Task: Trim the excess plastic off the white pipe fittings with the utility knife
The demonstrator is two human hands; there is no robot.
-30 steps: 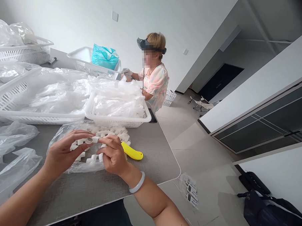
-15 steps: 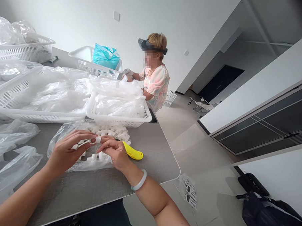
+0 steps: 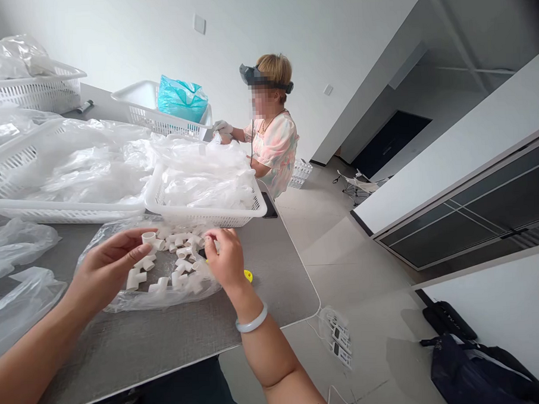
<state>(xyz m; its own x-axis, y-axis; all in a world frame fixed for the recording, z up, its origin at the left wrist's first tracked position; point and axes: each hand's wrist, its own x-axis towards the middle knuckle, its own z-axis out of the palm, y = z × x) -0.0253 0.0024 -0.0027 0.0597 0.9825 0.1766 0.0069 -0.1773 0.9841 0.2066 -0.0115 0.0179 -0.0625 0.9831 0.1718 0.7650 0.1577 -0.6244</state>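
Observation:
My left hand [image 3: 105, 270] pinches a small white pipe fitting [image 3: 148, 237] between thumb and fingers, held just above a clear plastic bag [image 3: 135, 297] spread on the grey table [image 3: 159, 338]. Several white pipe fittings [image 3: 178, 262] lie loose on that bag. My right hand [image 3: 226, 258] is curled over the right side of the pile, fingers closed on something I cannot make out. A yellow tool [image 3: 248, 277] lies under that hand, mostly hidden.
A white basket [image 3: 207, 215] of clear bags stands just behind the pile, with larger white baskets [image 3: 9, 177] to the left. Loose plastic bags [image 3: 19, 296] lie at the left. Another person [image 3: 271, 136] works at the far end. The table edge [image 3: 309, 295] drops off on the right.
My hands have parted. The left one kept the fitting and lifted slightly; the right one moved right over the pile and now covers most of the yellow tool.

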